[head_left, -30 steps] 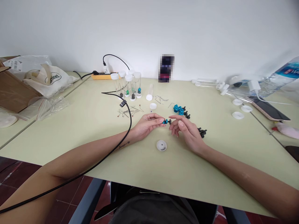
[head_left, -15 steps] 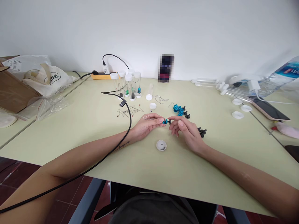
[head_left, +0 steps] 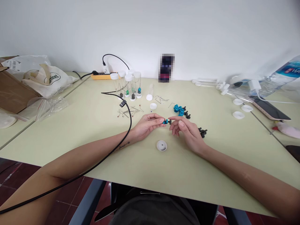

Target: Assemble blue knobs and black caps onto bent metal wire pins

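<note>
My left hand (head_left: pixel 146 126) pinches a small blue knob (head_left: pixel 165 121) between thumb and fingers, and a thin metal pin (head_left: pixel 147 118) pokes out over its knuckles. My right hand (head_left: pixel 186 131) meets it from the right, fingertips closed on a small black piece (head_left: pixel 170 121) joined to the blue knob's end. Both hands hover just above the pale green table (head_left: pixel 93 131). A white cap (head_left: pixel 162 145) lies open side up just in front of the hands.
Blue knobs (head_left: pixel 178 109) and black pieces (head_left: pixel 202 132) lie beyond and right of the hands. Capped clear tubes (head_left: pixel 127 84), loose pins (head_left: pixel 130 112) and a black cable (head_left: pixel 127 125) sit to the left. White caps (head_left: pixel 239 115), a phone (head_left: pixel 269 110) and a bottle are at right; bags at far left.
</note>
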Demonstrator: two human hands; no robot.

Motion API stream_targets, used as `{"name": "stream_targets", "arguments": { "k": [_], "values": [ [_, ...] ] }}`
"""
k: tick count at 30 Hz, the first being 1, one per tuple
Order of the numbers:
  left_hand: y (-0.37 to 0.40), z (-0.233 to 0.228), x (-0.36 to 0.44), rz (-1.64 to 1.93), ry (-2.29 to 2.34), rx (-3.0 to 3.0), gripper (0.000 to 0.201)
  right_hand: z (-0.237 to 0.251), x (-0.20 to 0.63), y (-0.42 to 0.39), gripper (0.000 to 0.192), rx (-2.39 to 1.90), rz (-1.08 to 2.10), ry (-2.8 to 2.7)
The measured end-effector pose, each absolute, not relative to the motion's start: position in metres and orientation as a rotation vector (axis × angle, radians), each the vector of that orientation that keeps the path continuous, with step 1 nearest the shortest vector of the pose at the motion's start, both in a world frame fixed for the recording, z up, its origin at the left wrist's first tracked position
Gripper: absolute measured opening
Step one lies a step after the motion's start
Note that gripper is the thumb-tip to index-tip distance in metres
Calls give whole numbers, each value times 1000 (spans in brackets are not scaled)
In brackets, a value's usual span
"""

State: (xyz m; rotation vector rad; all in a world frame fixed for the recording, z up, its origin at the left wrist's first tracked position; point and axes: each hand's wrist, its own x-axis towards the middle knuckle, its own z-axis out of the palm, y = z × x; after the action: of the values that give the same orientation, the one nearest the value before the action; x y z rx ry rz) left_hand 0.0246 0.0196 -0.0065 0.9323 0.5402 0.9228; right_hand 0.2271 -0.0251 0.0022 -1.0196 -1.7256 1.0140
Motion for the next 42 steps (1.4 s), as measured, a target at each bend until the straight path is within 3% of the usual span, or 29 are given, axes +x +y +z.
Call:
{"name": "stream_targets", "arguments": {
  "k": [42],
  "values": [
    [19,-5,24,927,535,948,18,3,227,-25,36,-1028,1020,-1728]
  ]
}}
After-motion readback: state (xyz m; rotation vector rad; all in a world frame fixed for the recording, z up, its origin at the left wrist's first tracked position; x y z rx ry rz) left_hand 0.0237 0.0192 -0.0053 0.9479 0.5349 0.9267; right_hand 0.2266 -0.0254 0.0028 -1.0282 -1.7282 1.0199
